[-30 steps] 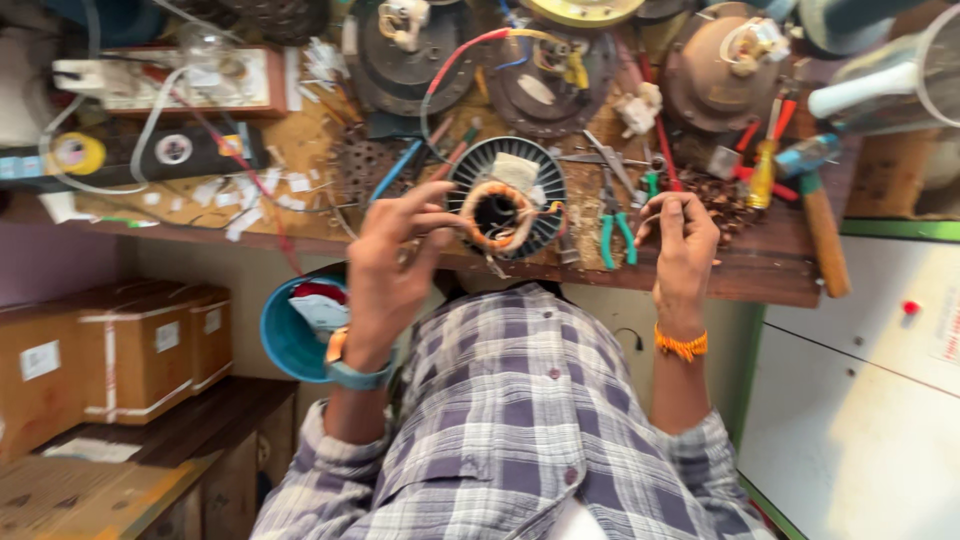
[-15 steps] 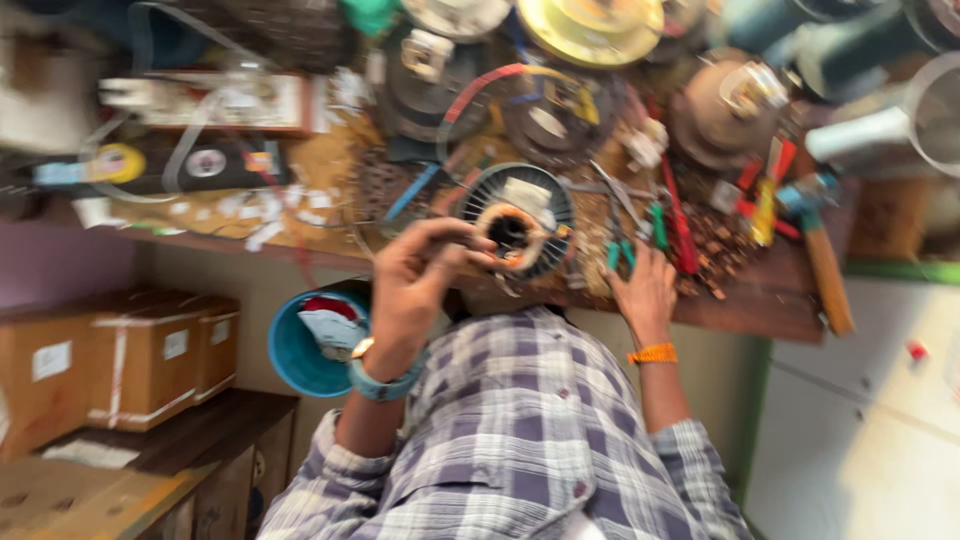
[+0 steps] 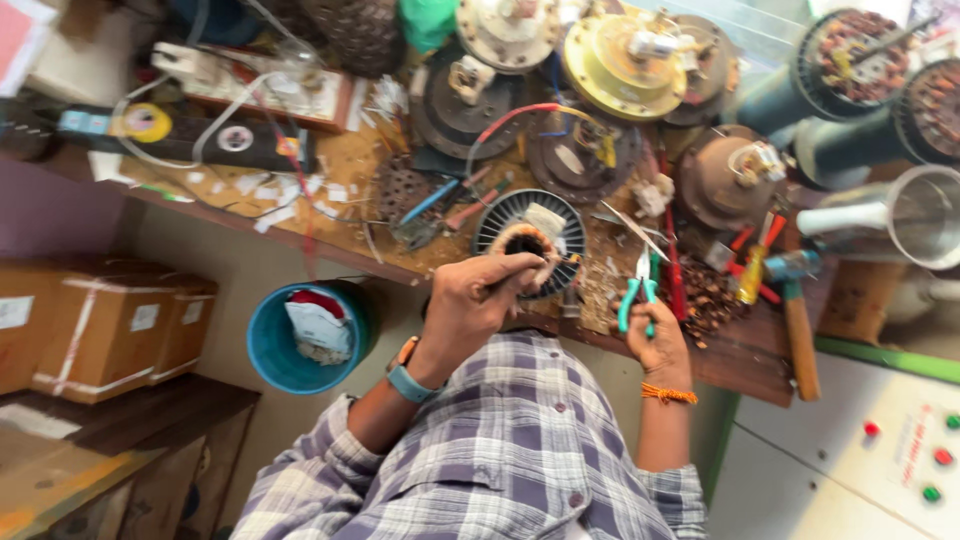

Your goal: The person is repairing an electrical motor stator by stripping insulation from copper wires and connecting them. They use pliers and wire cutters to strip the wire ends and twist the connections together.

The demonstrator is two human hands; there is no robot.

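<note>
Your left hand [image 3: 478, 300] sits right on the near edge of the round black motor stator [image 3: 530, 240], the one with the copper winding in the middle. The fingers [image 3: 515, 268] are curled together and pinched around something thin at the winding; it's too small to tell what. So the stator lies just past your fingertips, touching them, on the cluttered wooden workbench [image 3: 350, 165], roughly in the middle of its near edge.

Your right hand [image 3: 660, 345] is off to the right of the stator, close but not touching it. Its fingers are closed round the green handles of a pair of pliers [image 3: 637, 295], jaws pointing away from you toward the far side of the bench.

Other stuff around: a red screwdriver [image 3: 672, 270] lies just right of the pliers, and a hammer with a wooden handle [image 3: 797, 320] sits further right, near the bench edge. Blue-handled pliers [image 3: 432, 205] are just left of the stator. Further back there's a yellow round motor housing [image 3: 625, 65]. Down on the left, below the bench, a blue bucket [image 3: 270, 345] holds scraps.
</note>
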